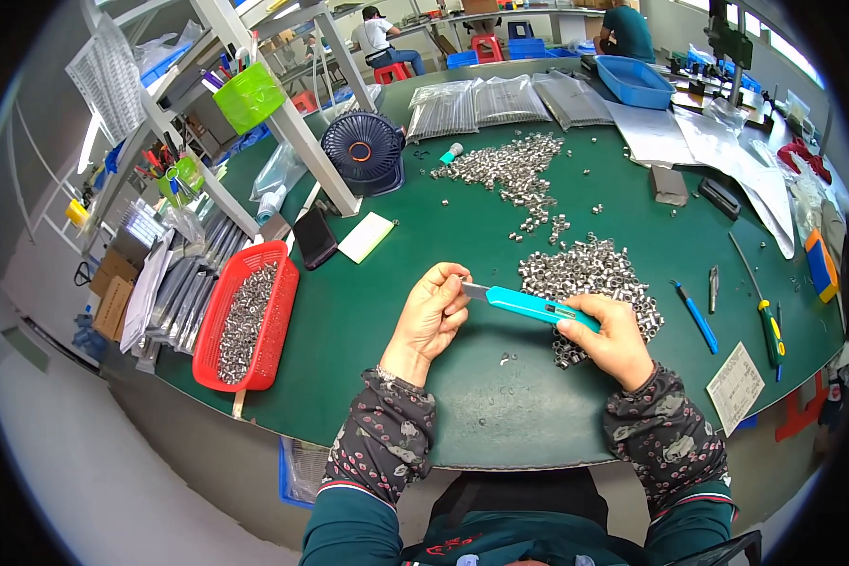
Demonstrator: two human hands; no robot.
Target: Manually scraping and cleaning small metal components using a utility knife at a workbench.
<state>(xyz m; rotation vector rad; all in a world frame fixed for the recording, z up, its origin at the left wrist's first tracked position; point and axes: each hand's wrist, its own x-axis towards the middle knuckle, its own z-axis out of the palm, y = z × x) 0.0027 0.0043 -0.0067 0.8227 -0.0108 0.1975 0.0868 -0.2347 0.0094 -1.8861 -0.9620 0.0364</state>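
Observation:
My right hand (pixel 613 335) is wrapped round the teal handle of a utility knife (pixel 528 306), whose blade points left. At the blade's tip my left hand (pixel 431 316) is pinched closed; a small part seems to sit between thumb and forefinger, mostly hidden by the fingers. Just beyond the knife lies a heap of small metal rings (pixel 585 269), partly covered by my right hand. Farther back spreads a looser pile of the same metal rings (pixel 509 170). A red plastic basket (pixel 286 311) on the left holds many more small metal pieces.
A black fan (pixel 361 151), a phone (pixel 314 238) and a pale notepad (pixel 366 237) stand left of the piles. To the right lie a blue pen-like tool (pixel 696 318), a screwdriver (pixel 771 332) and a paper card (pixel 736 388). A blue tray (pixel 635 82) sits far back; two people work beyond.

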